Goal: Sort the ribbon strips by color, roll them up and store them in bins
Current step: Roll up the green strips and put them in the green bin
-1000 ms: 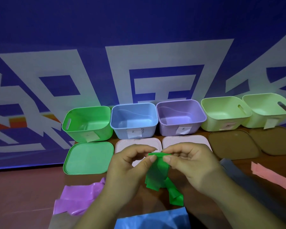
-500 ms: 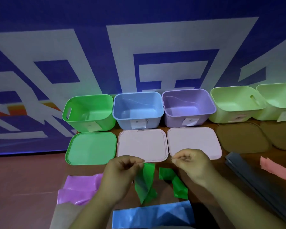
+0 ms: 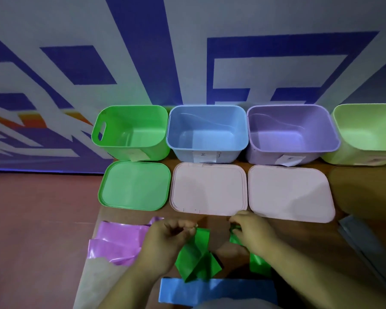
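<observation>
Two bare hands meet low in the centre of the frame, over a brown surface (image 3: 310,235). The left hand (image 3: 167,239) has its fingers curled and pinches the upper edge of a green ribbon (image 3: 196,257), which drops in creased folds onto the surface. The right hand (image 3: 252,233), just to the right and apart from the left, is also curled round green ribbon, and more of it shows below that wrist. Whether the two green parts are joined cannot be told.

At the bottom edge lies a blue ribbon (image 3: 210,291), its top overlapped by the green folds. A purple ribbon (image 3: 118,244) lies at lower left, partly behind the left hand.

Across the middle stand four open bins in a row: a green bin (image 3: 132,130), a blue bin (image 3: 207,132), a purple bin (image 3: 292,130) and a pale green bin (image 3: 366,130) cut off at the right edge. In front of them lie a green lid (image 3: 134,186) and two pale pink lids (image 3: 210,188).
</observation>
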The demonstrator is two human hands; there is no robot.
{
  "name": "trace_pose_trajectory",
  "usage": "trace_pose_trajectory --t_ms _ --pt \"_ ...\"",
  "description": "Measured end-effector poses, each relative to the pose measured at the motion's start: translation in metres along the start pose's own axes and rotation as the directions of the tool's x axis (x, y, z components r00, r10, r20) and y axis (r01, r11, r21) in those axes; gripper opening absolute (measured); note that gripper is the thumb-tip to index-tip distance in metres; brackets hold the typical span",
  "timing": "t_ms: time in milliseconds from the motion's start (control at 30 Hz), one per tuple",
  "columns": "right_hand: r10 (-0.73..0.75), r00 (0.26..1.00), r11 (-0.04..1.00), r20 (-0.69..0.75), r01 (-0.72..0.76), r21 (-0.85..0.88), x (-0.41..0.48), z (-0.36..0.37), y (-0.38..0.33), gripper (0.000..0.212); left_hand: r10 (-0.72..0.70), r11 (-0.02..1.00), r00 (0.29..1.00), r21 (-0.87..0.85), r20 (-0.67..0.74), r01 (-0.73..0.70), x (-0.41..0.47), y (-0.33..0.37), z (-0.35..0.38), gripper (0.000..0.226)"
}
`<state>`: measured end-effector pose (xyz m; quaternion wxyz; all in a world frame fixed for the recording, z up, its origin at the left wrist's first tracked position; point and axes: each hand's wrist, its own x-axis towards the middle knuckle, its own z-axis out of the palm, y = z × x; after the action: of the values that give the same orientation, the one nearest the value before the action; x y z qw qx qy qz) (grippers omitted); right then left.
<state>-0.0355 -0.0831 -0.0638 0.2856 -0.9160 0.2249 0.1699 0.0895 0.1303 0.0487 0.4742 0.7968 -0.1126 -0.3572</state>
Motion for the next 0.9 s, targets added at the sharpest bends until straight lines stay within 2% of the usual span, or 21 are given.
trace_pose_trajectory --t_ms 67,167,333,500,667,800,900 --pt "0.002 1.000 0.999 0.017 -0.001 -0.054 0.005 0.008 0.002 0.036 -0.005 1.000 1.000 0.007 0.009 0.005 0.004 -0.002 -0.002 0.008" --pt "0.013 1.000 0.997 0.001 -0.013 -0.083 0.010 0.012 0.002 0.031 -0.032 0.999 0.999 0.001 0.013 0.032 0.011 -0.007 -0.005 0.008" --pt "0.071 0.997 0.997 0.020 -0.070 -0.035 0.009 0.004 0.000 0.020 -0.045 0.999 0.999 -0.009 0.010 0.046 0.017 -0.005 0.000 0.009" --pt "0.056 0.998 0.996 0.033 -0.058 0.070 -0.001 -0.010 0.005 0.012 0.016 0.998 1.000 -0.055 0.022 -0.015 0.013 0.005 -0.001 0.012" --pt "0.110 0.994 0.961 0.004 -0.107 0.254 -0.023 -0.033 0.001 0.008 0.092 0.991 0.995 -0.102 0.045 -0.087 -0.002 0.016 -0.001 0.015" --pt "0.165 0.986 0.881 -0.036 -0.131 0.455 -0.045 -0.063 -0.016 0.016 0.182 0.979 0.981 -0.103 0.070 -0.175 -0.018 0.027 0.000 0.019" --pt "0.180 0.979 0.808 -0.094 -0.093 0.582 -0.064 -0.085 -0.031 0.019 0.269 0.960 0.961 -0.101 0.063 -0.263 -0.033 0.042 0.002 0.023"
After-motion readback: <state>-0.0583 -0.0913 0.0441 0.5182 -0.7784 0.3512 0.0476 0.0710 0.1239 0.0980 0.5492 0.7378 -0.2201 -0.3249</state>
